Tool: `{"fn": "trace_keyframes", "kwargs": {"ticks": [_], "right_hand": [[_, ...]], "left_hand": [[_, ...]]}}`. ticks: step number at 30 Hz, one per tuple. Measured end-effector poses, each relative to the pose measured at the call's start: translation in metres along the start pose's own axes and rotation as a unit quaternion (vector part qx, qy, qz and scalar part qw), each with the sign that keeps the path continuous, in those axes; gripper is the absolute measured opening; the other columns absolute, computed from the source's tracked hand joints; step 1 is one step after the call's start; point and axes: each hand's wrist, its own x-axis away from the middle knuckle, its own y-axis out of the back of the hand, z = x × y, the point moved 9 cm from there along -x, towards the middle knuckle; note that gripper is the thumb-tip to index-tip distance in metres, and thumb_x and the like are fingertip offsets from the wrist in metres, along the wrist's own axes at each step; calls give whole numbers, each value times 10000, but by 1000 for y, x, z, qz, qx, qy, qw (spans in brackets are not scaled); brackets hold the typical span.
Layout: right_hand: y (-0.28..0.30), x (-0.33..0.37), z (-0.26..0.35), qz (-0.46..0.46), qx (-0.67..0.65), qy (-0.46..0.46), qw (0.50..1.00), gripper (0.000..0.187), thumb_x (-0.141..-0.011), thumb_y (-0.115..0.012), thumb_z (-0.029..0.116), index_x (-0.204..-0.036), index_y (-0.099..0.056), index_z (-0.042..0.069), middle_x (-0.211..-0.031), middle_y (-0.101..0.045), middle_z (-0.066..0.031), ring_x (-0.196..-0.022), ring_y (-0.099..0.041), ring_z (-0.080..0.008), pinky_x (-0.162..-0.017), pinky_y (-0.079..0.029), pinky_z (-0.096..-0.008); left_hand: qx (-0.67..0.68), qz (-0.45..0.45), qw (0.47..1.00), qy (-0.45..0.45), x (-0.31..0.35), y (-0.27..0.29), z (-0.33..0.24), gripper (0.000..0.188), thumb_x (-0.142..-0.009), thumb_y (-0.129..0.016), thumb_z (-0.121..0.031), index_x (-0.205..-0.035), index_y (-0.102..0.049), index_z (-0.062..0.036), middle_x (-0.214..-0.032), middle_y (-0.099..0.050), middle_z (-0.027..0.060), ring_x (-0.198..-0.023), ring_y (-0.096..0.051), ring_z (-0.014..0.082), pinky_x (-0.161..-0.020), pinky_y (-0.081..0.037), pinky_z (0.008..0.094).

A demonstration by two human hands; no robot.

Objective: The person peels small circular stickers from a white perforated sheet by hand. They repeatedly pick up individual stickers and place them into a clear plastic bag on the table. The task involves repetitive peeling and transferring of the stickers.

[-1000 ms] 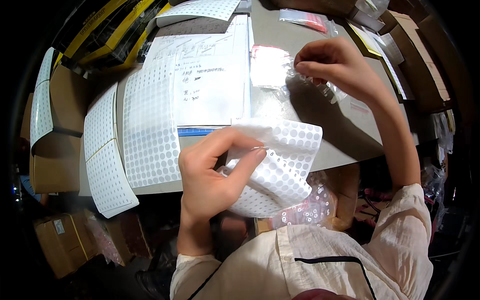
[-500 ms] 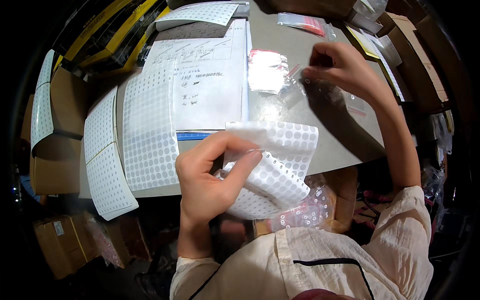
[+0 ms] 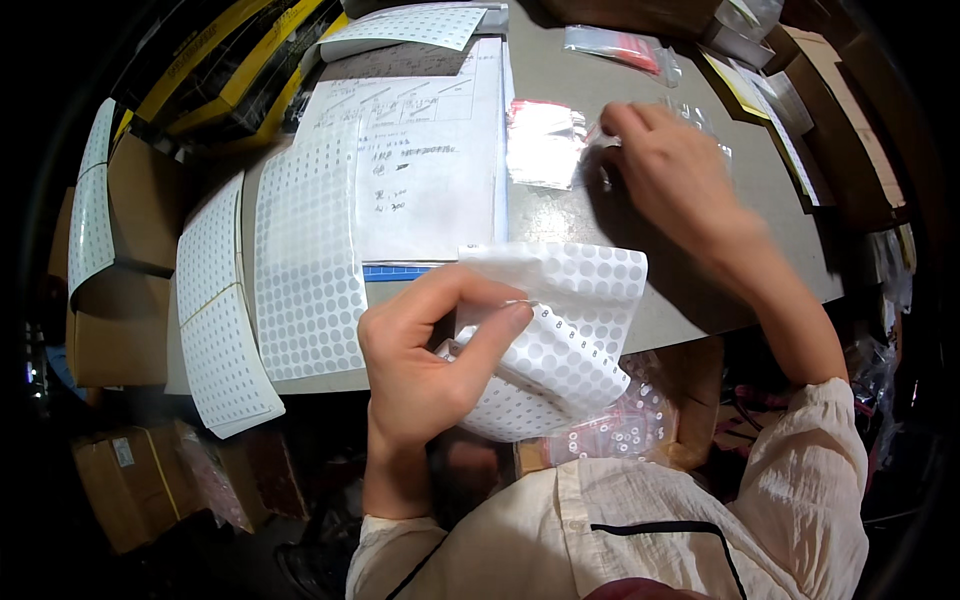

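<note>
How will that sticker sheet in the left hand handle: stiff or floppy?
Probably floppy: the sticker sheet bends and folds over in the left hand. Likely light, since a thumb-and-finger pinch holds it up. Its glossy backing may be slippery, so a loose pinch could let it slide.

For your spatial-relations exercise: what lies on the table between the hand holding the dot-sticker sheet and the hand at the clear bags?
In the head view, between the left hand and right hand, only the dot-sticker sheet and bare grey table lie there.

Two hands at work, the left hand (image 3: 425, 365) and the right hand (image 3: 680, 180), one folded sticker sheet (image 3: 570, 320) held, four more sticker sheets (image 3: 305, 270) spread around, one handwritten paper (image 3: 430, 170), and two clear bags (image 3: 545, 140) on the table.
</note>
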Motion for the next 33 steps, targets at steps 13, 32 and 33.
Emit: {"fn": "trace_keyframes", "kwargs": {"ticks": [13,32,33], "right_hand": [[34,-10,88,266,-501,80,819,222,-938,-650,171,-969,-662,-49,-805,-651,-172,-730,-622,-267,-697,-503,-371],[6,-8,93,430,-578,42,692,186,-949,-755,184,-949,-648,33,-828,-611,35,-783,-547,-65,-728,-450,-253],[5,-9,92,427,-572,37,700,185,-942,-763,180,-946,-647,35,-830,-612,37,-786,-545,-62,-733,-448,-250]], "left_hand": [[-73,80,992,-62,-1,-12,-10,125,-772,-744,63,-869,-704,-5,-823,-717,100,-726,-706,225,-665,-547,311],[-102,84,987,-91,-2,-16,-19,128,-761,-777,54,-837,-704,-18,-787,-699,92,-689,-702,221,-612,-546,307],[-93,80,989,-87,-2,-15,-19,124,-754,-781,53,-833,-708,-7,-785,-700,88,-692,-689,198,-620,-522,290]]}}
